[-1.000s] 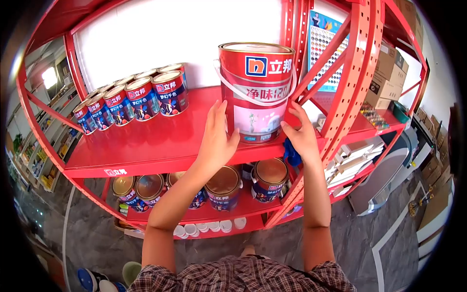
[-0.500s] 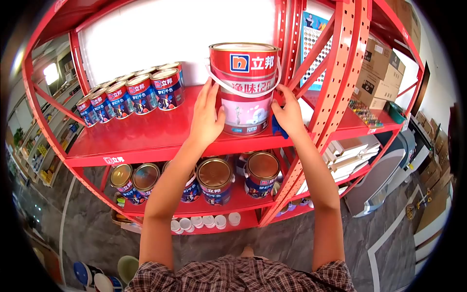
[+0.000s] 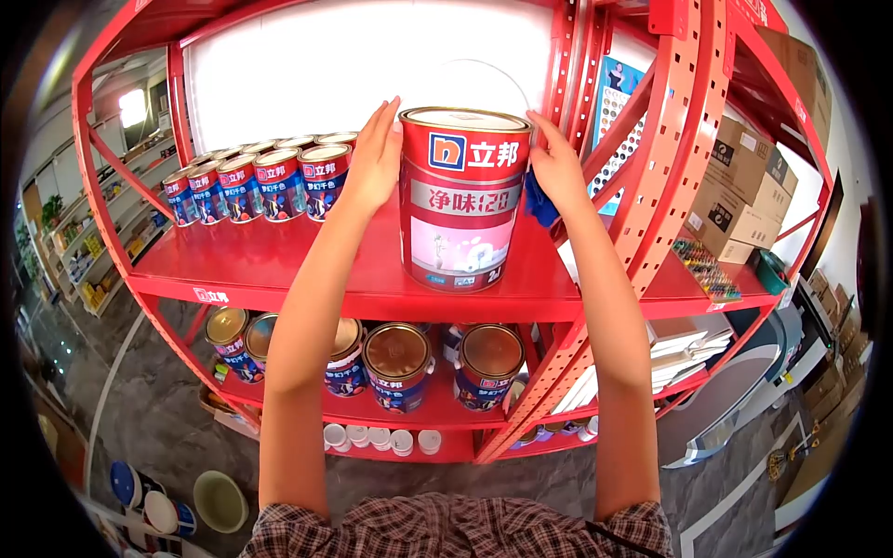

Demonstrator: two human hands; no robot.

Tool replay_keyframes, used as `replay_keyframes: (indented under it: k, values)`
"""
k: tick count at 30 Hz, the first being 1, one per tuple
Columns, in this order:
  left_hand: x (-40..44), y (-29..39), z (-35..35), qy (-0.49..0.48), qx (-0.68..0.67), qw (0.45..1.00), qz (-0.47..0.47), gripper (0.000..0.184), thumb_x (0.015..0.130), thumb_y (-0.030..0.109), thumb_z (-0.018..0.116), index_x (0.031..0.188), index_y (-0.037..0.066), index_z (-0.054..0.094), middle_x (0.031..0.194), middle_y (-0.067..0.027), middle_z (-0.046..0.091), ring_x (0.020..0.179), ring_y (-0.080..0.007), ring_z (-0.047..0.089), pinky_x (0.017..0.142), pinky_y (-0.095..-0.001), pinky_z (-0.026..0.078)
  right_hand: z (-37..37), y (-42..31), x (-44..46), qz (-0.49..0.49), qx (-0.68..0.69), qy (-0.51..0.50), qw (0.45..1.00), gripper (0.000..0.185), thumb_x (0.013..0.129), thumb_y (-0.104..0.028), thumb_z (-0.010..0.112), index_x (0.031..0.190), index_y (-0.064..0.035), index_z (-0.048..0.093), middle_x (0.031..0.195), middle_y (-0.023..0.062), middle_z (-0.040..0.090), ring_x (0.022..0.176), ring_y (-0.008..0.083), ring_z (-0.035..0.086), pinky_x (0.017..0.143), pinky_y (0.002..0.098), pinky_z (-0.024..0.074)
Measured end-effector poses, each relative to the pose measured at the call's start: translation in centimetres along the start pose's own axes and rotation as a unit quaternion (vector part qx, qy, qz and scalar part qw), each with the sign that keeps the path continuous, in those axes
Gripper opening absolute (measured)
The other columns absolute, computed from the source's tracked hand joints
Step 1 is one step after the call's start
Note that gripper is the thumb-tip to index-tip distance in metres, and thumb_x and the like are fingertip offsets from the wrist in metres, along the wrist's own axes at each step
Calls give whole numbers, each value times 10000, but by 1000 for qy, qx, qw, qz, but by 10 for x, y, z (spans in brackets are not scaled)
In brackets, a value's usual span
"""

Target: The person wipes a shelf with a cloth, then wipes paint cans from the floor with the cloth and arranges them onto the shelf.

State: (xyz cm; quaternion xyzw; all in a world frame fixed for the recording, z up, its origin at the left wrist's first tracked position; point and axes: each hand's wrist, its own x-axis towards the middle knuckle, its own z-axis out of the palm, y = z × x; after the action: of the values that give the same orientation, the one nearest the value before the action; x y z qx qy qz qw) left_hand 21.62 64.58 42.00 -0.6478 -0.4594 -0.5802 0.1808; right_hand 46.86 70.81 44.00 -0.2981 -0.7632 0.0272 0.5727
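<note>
A large red paint can [image 3: 462,200] with a pink picture label stands upright on the red shelf in front of me. Its thin handle [image 3: 498,70] arcs up behind the lid, faint against the white backing. My left hand [image 3: 375,153] is open at the can's upper left side, fingers straight and pointing up. On the other side, my right hand [image 3: 560,167] has its forefinger at the rim where the handle joins. A blue cloth [image 3: 539,200] shows under that palm, apparently gripped by the lower fingers, which are mostly hidden.
Smaller blue-and-red paint cans [image 3: 277,186] stand in rows at left on the same shelf. More cans [image 3: 398,358] fill the shelf below. A perforated red upright [image 3: 651,158] rises close to my right arm. Cardboard boxes [image 3: 739,191] are stacked beyond it.
The handle has swung from the can's front up and over to behind the lid. Both hands have risen to the rim, the blue cloth moving with the right one. The view has shifted slightly.
</note>
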Motion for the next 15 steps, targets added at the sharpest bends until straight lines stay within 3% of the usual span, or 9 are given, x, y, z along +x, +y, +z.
replay_keyframes:
  k: [1,3,5,7,8,11,13,15]
  values:
    - [6,-4,3,-19,-82,995,-43,495,978,330,290,1372,34,341,1394,-201,361,1305,-323,329,1075,-377,255,4,5,6,66,29,-20,997,515,755,-13,451,1261,-93,505,1252,178,526,1166,321,501,987,353,380]
    - [8,2,5,-44,-231,965,-119,491,984,337,287,1369,39,348,1356,-191,412,1301,-292,338,1067,-346,262,7,15,11,79,84,-32,993,520,750,-3,450,1261,-83,505,1251,169,531,1150,303,515,979,344,384]
    - [6,6,5,-46,-241,961,-126,488,985,333,294,1371,38,342,1358,-186,410,1299,-283,342,1065,-346,266,8,21,12,92,143,-40,985,524,746,7,450,1261,-72,504,1250,160,536,1133,285,529,972,335,388]
    - [9,5,5,-48,-252,958,-130,487,985,329,301,1373,37,335,1361,-181,408,1297,-274,346,1063,-347,270,5,23,12,108,314,-28,943,504,746,28,439,1238,-48,519,1216,123,554,959,213,589,821,297,467]
    - [8,3,4,-58,-270,955,-107,492,983,353,298,1372,54,330,1396,-162,366,1322,-274,304,1075,-356,250,3,23,10,109,314,-27,943,504,746,28,439,1238,-48,519,1216,123,554,959,213,589,821,297,467]
    - [0,0,2,-56,-275,959,-45,466,976,359,314,1337,66,348,1418,-142,340,1338,-278,276,1087,-379,229,-1,10,0,86,439,14,894,461,746,61,409,1175,-34,551,1173,84,562,683,84,526,540,208,437]
    - [-12,0,-3,-48,-261,964,-4,434,972,340,332,1302,61,372,1404,-141,357,1329,-282,290,1087,-392,228,-2,7,-11,69,410,12,909,433,744,70,402,1128,-26,579,1171,83,563,687,86,529,548,211,442]
    - [-26,1,-13,-20,-245,967,65,274,948,241,392,1107,43,494,1375,-132,385,1282,-267,340,1071,-396,245,-9,3,-28,-1,347,22,937,342,751,96,385,946,9,652,1127,88,591,742,108,560,635,226,464]
